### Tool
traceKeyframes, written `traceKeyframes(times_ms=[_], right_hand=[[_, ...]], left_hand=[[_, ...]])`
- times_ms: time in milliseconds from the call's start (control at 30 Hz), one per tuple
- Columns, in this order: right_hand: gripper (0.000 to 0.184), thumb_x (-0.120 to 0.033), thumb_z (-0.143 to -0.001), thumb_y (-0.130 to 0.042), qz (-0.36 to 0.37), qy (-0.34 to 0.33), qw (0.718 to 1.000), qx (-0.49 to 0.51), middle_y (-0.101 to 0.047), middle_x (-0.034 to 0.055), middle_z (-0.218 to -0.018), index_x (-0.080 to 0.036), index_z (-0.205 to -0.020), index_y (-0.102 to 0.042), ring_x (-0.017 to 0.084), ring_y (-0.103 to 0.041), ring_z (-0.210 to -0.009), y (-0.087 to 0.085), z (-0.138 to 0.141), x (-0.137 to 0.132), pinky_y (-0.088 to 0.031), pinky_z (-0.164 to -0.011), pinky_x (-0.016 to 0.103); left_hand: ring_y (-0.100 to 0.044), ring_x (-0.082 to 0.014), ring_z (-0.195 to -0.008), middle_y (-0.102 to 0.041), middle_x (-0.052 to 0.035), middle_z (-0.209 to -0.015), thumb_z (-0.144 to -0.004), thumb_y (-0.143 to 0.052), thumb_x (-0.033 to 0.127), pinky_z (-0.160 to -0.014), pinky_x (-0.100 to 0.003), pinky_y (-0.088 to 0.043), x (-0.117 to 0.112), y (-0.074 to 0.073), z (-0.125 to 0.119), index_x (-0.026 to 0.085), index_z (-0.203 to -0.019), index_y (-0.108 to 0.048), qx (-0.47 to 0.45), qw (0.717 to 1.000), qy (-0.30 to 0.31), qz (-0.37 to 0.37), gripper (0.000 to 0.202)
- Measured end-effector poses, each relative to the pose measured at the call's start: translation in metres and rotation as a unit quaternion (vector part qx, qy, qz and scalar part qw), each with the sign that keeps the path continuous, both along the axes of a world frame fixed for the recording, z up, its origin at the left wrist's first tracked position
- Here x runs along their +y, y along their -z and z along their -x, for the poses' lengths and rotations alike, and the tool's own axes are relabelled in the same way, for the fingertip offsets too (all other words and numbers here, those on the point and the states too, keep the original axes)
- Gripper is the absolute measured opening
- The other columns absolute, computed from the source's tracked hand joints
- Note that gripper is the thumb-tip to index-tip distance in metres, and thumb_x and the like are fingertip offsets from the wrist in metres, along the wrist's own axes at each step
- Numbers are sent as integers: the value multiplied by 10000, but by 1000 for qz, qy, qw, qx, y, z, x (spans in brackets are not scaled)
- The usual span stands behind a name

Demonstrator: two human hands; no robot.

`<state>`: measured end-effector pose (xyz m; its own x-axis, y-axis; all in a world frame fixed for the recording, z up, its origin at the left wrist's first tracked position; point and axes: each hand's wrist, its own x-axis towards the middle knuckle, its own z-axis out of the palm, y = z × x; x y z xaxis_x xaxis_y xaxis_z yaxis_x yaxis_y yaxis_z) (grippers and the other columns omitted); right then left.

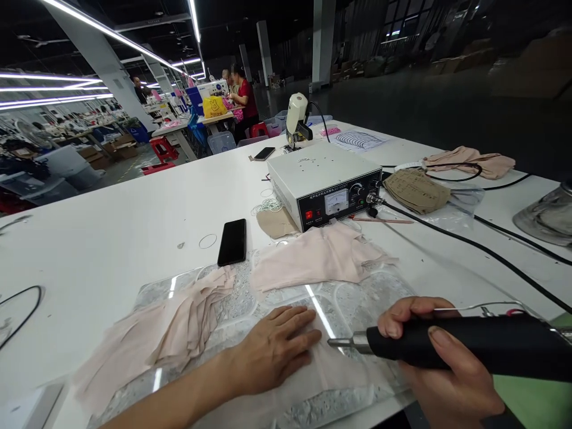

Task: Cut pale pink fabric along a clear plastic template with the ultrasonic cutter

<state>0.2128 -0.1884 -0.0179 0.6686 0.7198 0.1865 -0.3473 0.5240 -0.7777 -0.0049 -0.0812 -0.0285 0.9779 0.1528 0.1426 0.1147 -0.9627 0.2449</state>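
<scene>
My left hand (272, 348) lies flat, fingers stretched out, pressing a pale pink fabric piece (330, 372) onto a clear plastic sheet (357, 298) at the table's near edge. My right hand (440, 363) is wrapped round a black handheld tool (469, 345) whose metal tip (342, 342) points left, close to my left fingertips. A black cable (469, 247) runs from the tool to a white control box (324, 185) with a meter and knobs. One stack of pink fabric pieces (165, 333) lies to the left, another (319, 256) in front of the box.
A black phone (232, 241) lies left of the box; another phone (264, 153) sits farther back. A brown fabric piece (415, 190), more pink cloth (469, 161) and a white machine (296, 119) stand behind. People work at sewing tables (214, 119) far left.
</scene>
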Motion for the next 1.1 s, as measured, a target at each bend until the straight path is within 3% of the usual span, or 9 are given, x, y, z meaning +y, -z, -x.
traceKeyframes(times_ms=[1100], right_hand=[[117, -300, -710, -685, -6, 12, 1000, 1, -596, 17, -676, -210, -775, -649, 144, -576, -515, 1, -4, 6, -524, -492, 312]], left_hand=[[-519, -282, -1278, -505, -130, -1414, -1014, -464, 328, -1030, -433, -474, -5, -6, -4, 238, -1341, -544, 14, 999, -14, -36, 348]])
